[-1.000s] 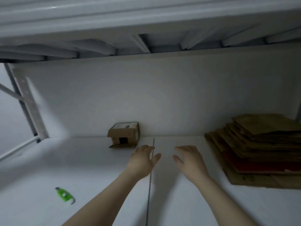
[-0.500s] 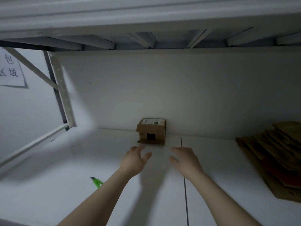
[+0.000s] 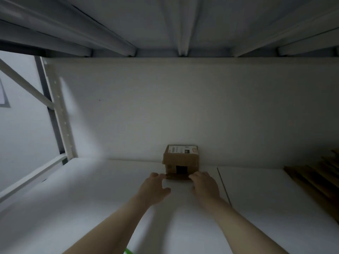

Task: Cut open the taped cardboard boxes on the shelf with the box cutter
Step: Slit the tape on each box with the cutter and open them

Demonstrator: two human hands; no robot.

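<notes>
Near field: at the lower edge a green sliver (image 3: pixel 128 251) is showing beside the left forearm, too cropped to name. Both bare forearms are lying outstretched above the white shelf board (image 3: pixel 82 208), which is sitting in dim light. A dark seam (image 3: pixel 224 186) is running front to back across the board just right of the right hand.

Middle field: the left hand (image 3: pixel 153 189) and the right hand (image 3: pixel 205 187) are hovering palm down, fingers loosely extended and grasping nothing. Their fingertips are lying at the two ends of a flap folded out at the foot of the cardboard box (image 3: pixel 180 160); whether they are touching it cannot be told.

The box is standing at the rear of the board, against the pale back panel (image 3: pixel 183 107). A white label (image 3: pixel 182 149) is covering its top face, its print too blurred to read, and a dark square (image 3: pixel 181 169) is marking its front.

A stack of flattened cardboard (image 3: pixel 315 180) is lying well apart at the right, cut by the frame.

Far field: a perforated upright (image 3: pixel 59 114) and a diagonal brace (image 3: pixel 23 83) are standing at the left, and a cropped paper sheet (image 3: pixel 2 96) is hanging beyond them with no legible writing. The ribbed underside of the upper shelf (image 3: pixel 183 24) is spanning overhead
</notes>
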